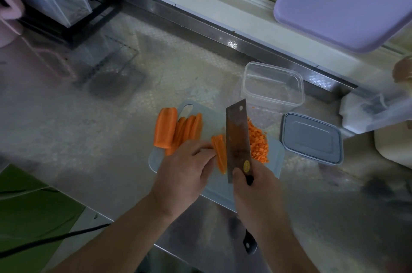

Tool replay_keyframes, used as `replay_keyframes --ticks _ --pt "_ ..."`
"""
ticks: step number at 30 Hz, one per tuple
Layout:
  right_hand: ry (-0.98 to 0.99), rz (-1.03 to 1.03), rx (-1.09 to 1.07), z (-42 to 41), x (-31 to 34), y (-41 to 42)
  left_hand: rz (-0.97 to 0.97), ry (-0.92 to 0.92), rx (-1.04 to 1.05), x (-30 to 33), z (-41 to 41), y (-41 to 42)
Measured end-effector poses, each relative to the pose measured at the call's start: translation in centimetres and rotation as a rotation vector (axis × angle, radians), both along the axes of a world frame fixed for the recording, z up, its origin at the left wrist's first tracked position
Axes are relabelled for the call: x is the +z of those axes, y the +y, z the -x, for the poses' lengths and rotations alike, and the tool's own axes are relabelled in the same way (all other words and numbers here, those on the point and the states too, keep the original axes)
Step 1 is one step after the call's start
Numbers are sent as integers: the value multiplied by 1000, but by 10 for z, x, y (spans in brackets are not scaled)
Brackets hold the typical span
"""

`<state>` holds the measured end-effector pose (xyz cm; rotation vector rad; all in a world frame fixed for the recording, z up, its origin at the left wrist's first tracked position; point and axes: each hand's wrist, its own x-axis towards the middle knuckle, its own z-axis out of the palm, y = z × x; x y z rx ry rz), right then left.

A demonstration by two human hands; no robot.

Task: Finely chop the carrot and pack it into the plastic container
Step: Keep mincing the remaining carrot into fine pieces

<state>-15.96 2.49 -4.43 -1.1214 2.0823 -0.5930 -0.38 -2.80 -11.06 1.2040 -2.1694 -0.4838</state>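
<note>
**Now chopping: carrot sticks under the cleaver**

Here your right hand grips the dark handle of the cleaver, fingers curled round it, the wide blade standing on edge across the pale cutting board. Your left hand lies just beside the blade, its fingertips curled down and pinning a small bundle of carrot sticks flat on the board; the blade touches the right side of that bundle.

On the far side of the blade sits the heap of diced carrot, spread on the board's right half. To the left, near the board's far left corner, lies a thick carrot half, with a row of carrot slices leaning against it.

The clear plastic container stands upright on the steel counter just beyond the board. Its grey lid lies flat beside the board's right edge, near the container but apart from it.

A lilac board hangs at the upper right.
</note>
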Motion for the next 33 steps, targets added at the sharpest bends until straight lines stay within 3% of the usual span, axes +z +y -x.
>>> replay_keyframes --ticks 3,6,9,18,23,33 --pt "-19 7 -11 1 1 -2 -18 -11 207 18 1 -15" --pt "-11 -6 -16 2 1 -3 -105 -190 343 22 -4 -38" --pt "-30 -4 -15 0 1 -3 -131 -334 341 20 -5 -47" --pt "-91 -9 5 -6 -4 -3 -155 -238 424 27 -5 -45" --pt "-91 -8 33 -12 -5 -4 -85 -296 504 30 -8 -43" --pt "-108 13 50 -17 -8 -6 -73 -378 396 27 -6 -44"
